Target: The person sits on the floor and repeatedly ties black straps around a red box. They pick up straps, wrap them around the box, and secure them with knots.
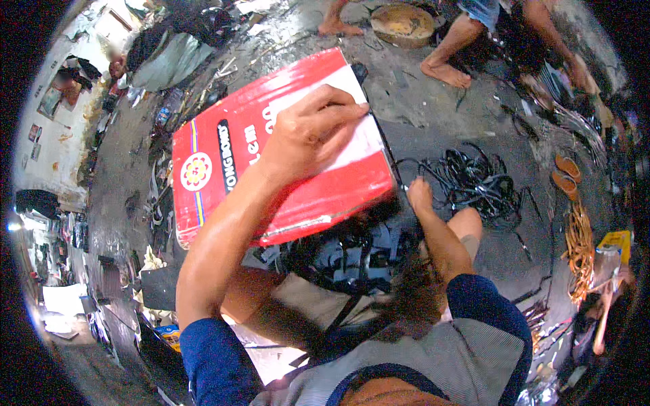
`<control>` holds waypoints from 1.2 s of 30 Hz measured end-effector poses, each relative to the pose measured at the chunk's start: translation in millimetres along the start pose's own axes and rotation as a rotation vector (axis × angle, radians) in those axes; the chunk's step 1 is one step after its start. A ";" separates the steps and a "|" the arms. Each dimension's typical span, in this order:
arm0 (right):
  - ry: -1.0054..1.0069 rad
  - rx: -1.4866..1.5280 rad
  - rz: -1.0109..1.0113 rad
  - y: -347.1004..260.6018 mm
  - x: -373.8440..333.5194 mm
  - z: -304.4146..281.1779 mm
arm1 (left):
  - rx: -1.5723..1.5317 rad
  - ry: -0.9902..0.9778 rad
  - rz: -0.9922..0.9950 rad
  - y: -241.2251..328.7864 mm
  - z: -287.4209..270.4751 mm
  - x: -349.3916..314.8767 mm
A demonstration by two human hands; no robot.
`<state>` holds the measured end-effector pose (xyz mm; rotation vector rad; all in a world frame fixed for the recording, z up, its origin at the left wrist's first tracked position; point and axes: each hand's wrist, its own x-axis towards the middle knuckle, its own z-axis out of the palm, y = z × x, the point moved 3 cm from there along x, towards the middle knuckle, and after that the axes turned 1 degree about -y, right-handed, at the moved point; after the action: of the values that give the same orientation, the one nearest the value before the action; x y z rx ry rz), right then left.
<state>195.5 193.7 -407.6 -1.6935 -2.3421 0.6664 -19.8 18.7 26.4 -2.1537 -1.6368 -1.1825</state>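
Note:
A red rectangular tin (298, 210) with a white band lies tilted over my lap. My left hand (305, 128) reaches across its top, fingers curled in a pinch at the far right edge. A thin black strip (386, 145) runs along that edge from my left fingertips down to my right hand. My right hand (420, 195) is closed around the strip's lower end, beside the tin's near right corner. Its fingertips are partly hidden. Right of it, a tangled heap of black strips (477, 179) lies on the floor. More dark scraps (352, 260) are in shadow below the tin.
Orange-brown sandals (566, 177) and a bundle of tan cord (579, 254) lie at the right. A round wooden block (403, 26) stands at the far side, near another person's bare feet (445, 73). A curved grey sheet (172, 61) and litter line the left.

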 end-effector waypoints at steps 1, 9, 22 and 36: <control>0.002 -0.023 -0.027 11.1 5.5 -2.8 | 0.022 -0.007 0.048 -3.3 -0.1 -3.5; 0.191 -0.259 0.180 107.8 58.7 -110.7 | 0.150 -0.039 0.160 -1.1 5.1 -0.1; -0.651 -0.142 -0.339 -44.5 -56.6 -53.6 | 0.319 -0.014 0.162 5.5 7.0 3.3; -0.955 0.861 -0.668 -169.9 -195.8 -313.6 | -0.205 -0.402 -0.064 153.7 0.2 -64.1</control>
<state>239.4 47.0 -30.6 -0.1661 -2.2193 2.1760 110.4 -85.0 29.0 -2.6240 -1.8155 -1.0200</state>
